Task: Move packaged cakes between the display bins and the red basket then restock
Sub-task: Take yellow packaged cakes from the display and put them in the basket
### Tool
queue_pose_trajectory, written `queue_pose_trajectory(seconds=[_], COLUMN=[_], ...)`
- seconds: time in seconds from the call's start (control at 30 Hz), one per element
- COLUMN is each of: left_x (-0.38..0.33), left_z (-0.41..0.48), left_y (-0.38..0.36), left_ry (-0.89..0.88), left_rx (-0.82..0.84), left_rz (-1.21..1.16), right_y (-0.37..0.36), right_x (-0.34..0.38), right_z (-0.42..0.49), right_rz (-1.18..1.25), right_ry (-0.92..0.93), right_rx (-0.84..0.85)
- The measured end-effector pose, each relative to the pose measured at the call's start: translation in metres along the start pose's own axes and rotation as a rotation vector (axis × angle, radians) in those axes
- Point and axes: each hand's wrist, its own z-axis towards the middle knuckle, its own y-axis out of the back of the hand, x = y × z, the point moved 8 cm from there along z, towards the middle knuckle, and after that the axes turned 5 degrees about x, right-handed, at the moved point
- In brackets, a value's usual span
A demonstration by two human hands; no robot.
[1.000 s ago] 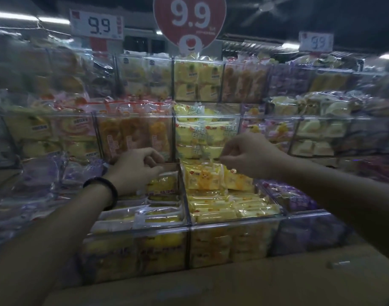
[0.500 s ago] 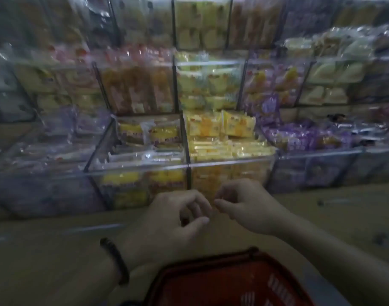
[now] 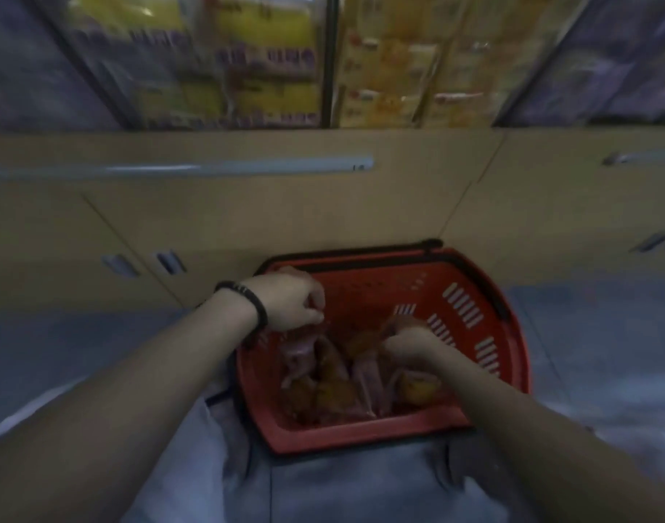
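Left hand (image 3: 293, 302) is observed pinching a glossy pink packet (image 3: 299, 347); the right hand (image 3: 414, 345), curled, cannot be judged through blur. Crinkled orange and pink packaged cakes (image 3: 334, 390) are heaped inside the slotted red basket (image 3: 466, 296).

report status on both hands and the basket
Left grip curled above the packaged cakes in the red basket. Right grip down among them. Whether either holds one: too blurred. Nothing in the way.

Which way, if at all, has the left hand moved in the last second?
Yes. The left hand dropped from the display bins down into the red basket below them.
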Motion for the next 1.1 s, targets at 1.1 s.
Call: queue_pose_trajectory(seconds=[1.1], left_x=[0.044], left_z=[0.015], left_y=[0.015], left_ry=[0.196], left_rx=[-0.034], left_rz=[-0.222], right_y=[0.104], right_x=[0.091], right_z=[-0.074], right_rz=[0.047], right_ry=[0.371], right_rx=[-0.015])
